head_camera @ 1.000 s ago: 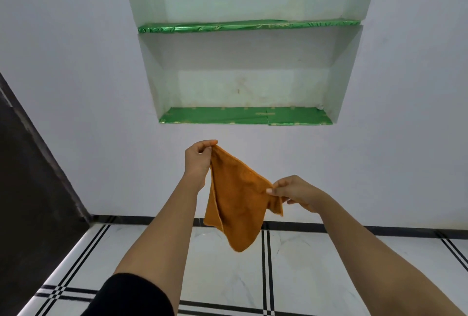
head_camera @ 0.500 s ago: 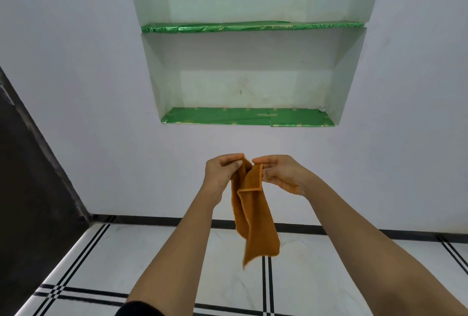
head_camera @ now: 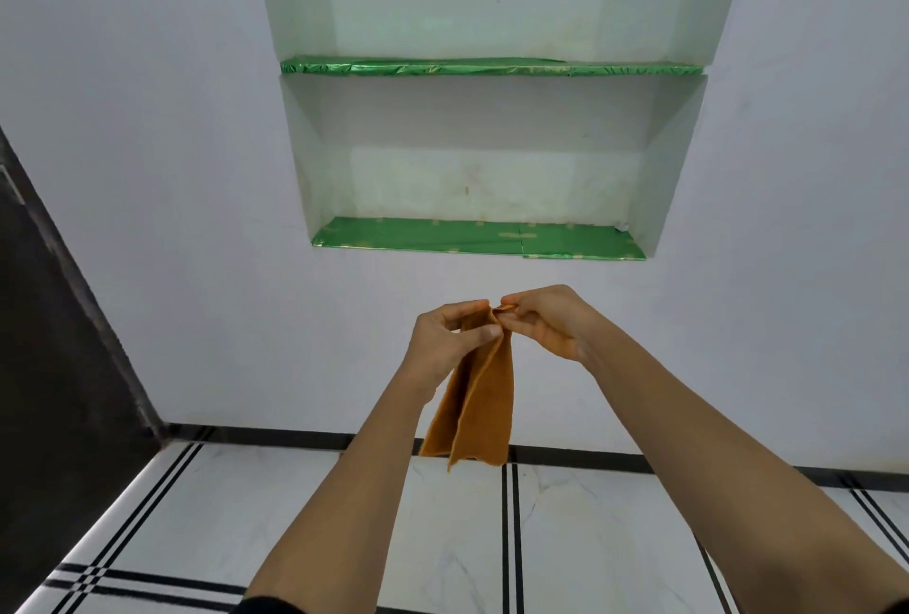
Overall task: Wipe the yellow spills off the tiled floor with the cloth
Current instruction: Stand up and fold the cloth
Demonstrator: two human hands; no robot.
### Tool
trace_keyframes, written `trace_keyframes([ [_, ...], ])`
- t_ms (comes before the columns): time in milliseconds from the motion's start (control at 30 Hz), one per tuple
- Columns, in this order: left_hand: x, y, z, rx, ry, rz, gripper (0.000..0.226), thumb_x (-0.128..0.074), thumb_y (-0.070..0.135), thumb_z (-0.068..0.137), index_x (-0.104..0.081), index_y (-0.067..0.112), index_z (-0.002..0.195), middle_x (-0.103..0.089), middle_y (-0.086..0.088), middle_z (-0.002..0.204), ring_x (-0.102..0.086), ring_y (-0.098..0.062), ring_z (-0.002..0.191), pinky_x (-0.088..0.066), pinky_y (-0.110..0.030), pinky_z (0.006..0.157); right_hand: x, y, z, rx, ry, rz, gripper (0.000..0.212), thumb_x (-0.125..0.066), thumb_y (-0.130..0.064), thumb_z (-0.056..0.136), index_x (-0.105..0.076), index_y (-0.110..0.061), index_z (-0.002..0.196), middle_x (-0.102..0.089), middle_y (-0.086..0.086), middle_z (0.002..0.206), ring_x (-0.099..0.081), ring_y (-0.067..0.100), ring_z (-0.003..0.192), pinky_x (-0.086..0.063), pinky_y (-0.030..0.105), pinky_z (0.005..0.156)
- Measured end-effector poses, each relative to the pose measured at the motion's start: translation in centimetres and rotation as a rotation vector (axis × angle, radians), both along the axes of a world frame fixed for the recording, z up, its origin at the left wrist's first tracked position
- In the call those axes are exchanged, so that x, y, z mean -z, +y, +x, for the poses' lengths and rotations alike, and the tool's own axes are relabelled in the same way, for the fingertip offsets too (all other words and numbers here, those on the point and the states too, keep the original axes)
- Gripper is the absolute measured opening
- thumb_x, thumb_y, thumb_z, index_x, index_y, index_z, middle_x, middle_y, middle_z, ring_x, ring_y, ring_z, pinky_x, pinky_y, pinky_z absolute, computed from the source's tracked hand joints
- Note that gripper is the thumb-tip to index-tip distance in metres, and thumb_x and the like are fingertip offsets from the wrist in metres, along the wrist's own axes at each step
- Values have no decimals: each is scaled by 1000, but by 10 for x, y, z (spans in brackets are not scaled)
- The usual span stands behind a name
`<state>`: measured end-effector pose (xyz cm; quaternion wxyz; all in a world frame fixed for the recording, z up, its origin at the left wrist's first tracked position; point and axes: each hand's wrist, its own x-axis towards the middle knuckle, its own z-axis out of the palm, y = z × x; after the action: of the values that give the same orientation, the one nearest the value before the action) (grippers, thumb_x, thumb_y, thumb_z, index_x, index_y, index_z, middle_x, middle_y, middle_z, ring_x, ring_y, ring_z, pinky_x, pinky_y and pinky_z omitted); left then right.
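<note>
Top edge of orange cloth (head_camera: pixel 479 397) is pinched btwn L hand (head_camera: pixel 445 343) & R hand (head_camera: pixel 546 321), fingers curled; cloth is hung folded above tiled floor (head_camera: pixel 590 539), w/ green-lined wall niche (head_camera: pixel 482 239) behind.

Bare left hand (head_camera: pixel 442 343), bare right hand (head_camera: pixel 546 323), black sleeve (head_camera: pixel 268 606) above elbow

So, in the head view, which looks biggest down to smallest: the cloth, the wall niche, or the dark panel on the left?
1. niche
2. panel, cut off at the frame's edge
3. cloth
</note>
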<state>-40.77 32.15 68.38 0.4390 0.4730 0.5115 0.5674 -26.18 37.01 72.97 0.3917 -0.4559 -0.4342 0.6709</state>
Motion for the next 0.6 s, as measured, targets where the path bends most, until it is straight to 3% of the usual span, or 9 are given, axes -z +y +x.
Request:
trace_keyframes([
  [133, 7, 0, 5, -34, 100, 14, 50, -79, 13, 71, -63, 17, 118, -62, 3, 115, -54, -10, 105, -47, -26, 88, 4, -5, 0, -24, 95, -72, 33, -34, 20, 85, -51, 13, 113, -58, 31, 112, -66, 32, 91, -59, 31, 72],
  [333, 6, 3, 2, -78, 111, 73, 23, -57, 5, 89, -67, 9, 109, -66, -1, 103, -60, -12, 99, -50, -24, 86, 6, -7, 3, -54, 30, -36, 32, -46, 18, 85, -53, 11, 115, -59, 26, 114, -66, 31, 98, -58, 31, 77],
  [467, -1, 5, -1, -41, 153, 90, 19, -57, 3, 89, -70, 11, 101, -67, 2, 98, -60, -10, 95, -50, -21, 83, 11, -7, 4, -105, -459, 270, 29, -68, 2, 79, -63, 6, 108, -66, 22, 105, -67, 24, 89, -57, 26, 74],
  [600, -5, 8, 0, -54, 178, 112, 25, -59, 3, 87, -65, 24, 99, -66, -5, 100, -60, -16, 98, -50, -26, 85, 18, -4, 2, -182, -881, 517, 24, -73, -16, 78, -68, -2, 97, -66, 10, 87, -62, 22, 80, -51, 26, 67],
])
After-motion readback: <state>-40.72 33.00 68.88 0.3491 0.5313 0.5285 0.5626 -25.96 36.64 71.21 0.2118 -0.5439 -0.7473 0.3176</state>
